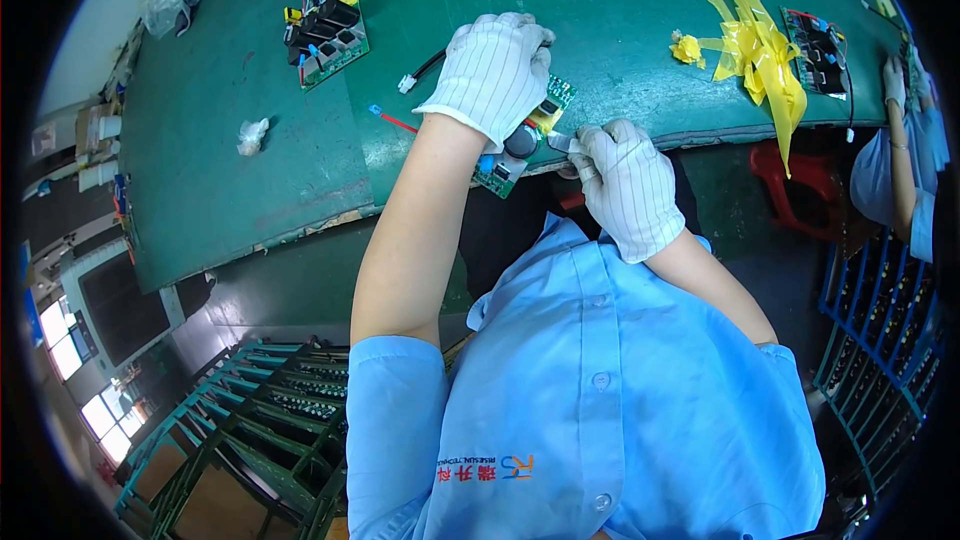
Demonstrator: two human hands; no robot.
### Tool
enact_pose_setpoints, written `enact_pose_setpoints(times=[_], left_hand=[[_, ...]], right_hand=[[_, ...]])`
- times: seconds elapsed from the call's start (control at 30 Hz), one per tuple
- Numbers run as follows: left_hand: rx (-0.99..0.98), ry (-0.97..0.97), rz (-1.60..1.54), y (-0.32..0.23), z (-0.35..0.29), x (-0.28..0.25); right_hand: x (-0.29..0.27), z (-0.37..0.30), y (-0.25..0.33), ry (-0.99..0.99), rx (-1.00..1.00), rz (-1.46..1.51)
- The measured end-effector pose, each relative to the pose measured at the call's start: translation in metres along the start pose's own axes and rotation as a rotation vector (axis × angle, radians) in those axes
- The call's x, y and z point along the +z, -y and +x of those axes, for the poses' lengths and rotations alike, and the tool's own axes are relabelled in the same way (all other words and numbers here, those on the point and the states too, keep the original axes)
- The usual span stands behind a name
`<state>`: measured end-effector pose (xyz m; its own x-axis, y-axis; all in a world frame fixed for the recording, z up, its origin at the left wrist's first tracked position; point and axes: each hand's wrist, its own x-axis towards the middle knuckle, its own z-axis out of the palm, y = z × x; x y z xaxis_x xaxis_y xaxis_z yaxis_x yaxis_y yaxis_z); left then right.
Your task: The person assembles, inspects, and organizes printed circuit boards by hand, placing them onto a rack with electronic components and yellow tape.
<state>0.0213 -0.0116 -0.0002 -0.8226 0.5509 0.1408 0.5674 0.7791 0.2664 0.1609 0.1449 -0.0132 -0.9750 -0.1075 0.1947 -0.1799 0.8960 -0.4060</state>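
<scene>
A green circuit board [497, 176] with a round black component and a strip of yellow tape lies tilted at the table's front edge. My left hand [500, 75], in a white striped glove, is closed over the board with fingers bent, hiding much of it; a black lead and a red wire stick out on its left. My right hand [630, 185], gloved likewise, pinches a small flat grey tool [560, 142], whose end reaches the board's right side beside the yellow tape. The tool's exact kind does not show.
Another circuit board [330, 38] lies at the back left, and one more [818, 52] at the right. Crumpled yellow tape [760, 55] hangs over the edge of the green table [240, 150]. A white scrap [253, 137] sits on the left. A co-worker's gloved hand [893, 80] is far right, above a red stool [790, 185].
</scene>
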Motion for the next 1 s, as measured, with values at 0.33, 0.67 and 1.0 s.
enact_pose_setpoints(times=[0.33,0.67,1.0], left_hand=[[-0.067,-0.118,-0.301,0.009,0.002,-0.003],[-0.060,-0.402,-0.430,0.010,0.002,-0.006],[-0.149,-0.538,-0.123,0.020,-0.031,0.004]], right_hand=[[-0.009,0.020,0.011,0.328,-0.160,-0.105],[0.011,0.015,0.000,0.112,-0.119,0.292],[0.013,0.013,0.005,-0.088,-0.152,0.375]])
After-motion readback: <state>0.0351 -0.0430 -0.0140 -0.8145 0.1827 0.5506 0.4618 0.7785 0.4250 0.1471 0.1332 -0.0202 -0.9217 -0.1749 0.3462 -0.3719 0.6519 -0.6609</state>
